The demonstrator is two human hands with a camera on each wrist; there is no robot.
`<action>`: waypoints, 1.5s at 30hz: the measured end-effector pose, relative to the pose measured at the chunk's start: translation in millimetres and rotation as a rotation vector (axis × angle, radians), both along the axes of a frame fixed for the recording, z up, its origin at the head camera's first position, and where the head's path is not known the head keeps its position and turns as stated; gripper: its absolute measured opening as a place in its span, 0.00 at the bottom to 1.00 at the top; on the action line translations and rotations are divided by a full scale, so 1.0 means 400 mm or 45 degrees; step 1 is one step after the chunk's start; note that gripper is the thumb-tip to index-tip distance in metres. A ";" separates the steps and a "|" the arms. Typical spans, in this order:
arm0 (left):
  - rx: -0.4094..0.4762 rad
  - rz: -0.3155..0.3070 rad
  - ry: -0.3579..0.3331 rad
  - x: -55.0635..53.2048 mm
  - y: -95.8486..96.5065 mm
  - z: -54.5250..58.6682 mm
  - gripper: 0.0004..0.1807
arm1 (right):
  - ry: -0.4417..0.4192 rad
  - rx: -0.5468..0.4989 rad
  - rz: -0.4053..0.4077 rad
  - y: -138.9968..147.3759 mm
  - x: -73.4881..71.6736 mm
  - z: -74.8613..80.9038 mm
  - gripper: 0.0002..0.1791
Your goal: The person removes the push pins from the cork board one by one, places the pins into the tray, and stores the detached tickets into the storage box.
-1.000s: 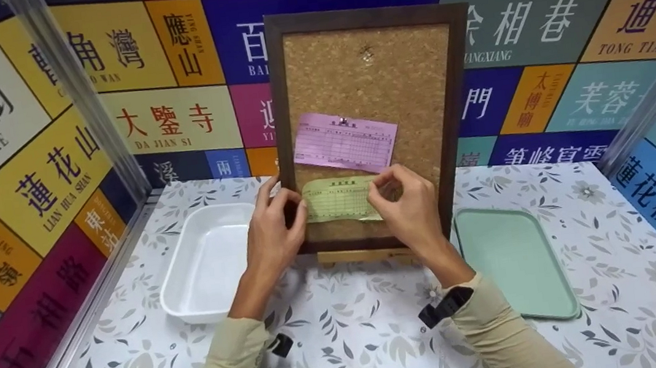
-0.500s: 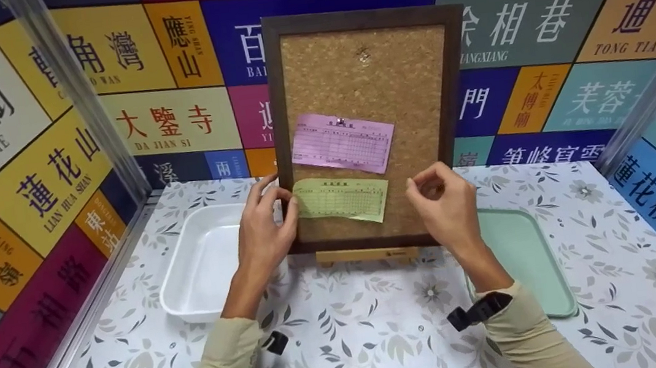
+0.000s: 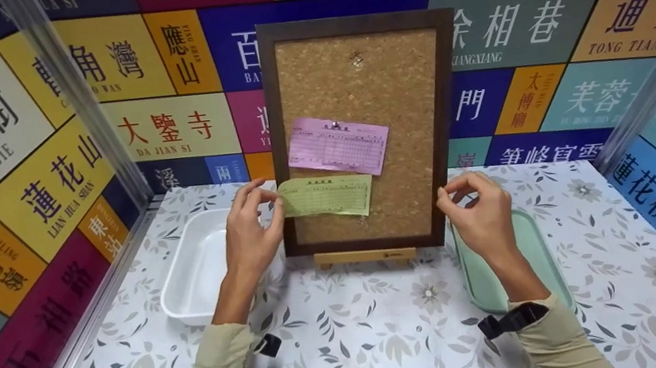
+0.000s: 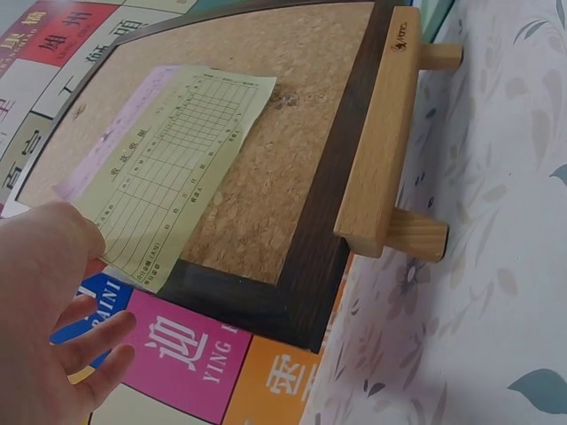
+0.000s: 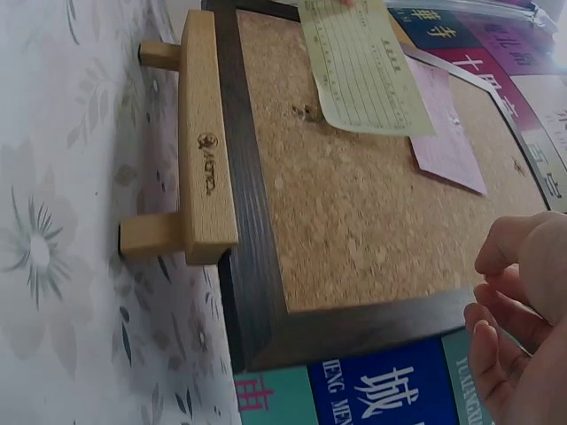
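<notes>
At its left end a yellow-green receipt slip (image 3: 326,198) is pinched between thumb and forefinger of my left hand (image 3: 251,225). The slip stands out over the lower left of a cork board (image 3: 399,108), and its right end is free. Above it a pink receipt slip (image 3: 339,149) hangs tilted, with a small pin (image 3: 336,125) at its top edge. My right hand (image 3: 480,210) is at the board's lower right frame, thumb and forefinger tips together, other fingers curled; nothing shows between them. In the right wrist view, small dark marks (image 5: 306,112) show on the cork by the green slip.
The dark-framed board leans on a small wooden stand (image 3: 367,256). A white tray (image 3: 178,306) stands on the left, partly behind the left forearm. On the right lies a pale green tray (image 3: 536,247) under the right wrist. Sign-covered walls enclose the flowered table (image 3: 370,339).
My right hand has let go of the green slip's right part and moved right, past the board's edge. My left hand has drawn the slip a little left.
</notes>
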State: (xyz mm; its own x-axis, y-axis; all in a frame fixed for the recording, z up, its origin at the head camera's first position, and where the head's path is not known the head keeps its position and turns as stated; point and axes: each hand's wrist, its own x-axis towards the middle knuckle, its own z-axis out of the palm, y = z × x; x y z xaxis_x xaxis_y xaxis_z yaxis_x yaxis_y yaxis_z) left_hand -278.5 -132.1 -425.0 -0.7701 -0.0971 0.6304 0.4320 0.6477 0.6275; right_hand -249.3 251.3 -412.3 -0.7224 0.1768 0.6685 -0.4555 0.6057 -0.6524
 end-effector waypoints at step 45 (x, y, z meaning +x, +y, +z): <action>0.239 0.194 0.040 0.016 -0.149 0.051 0.07 | -0.277 -0.084 -0.181 0.138 0.032 -0.006 0.09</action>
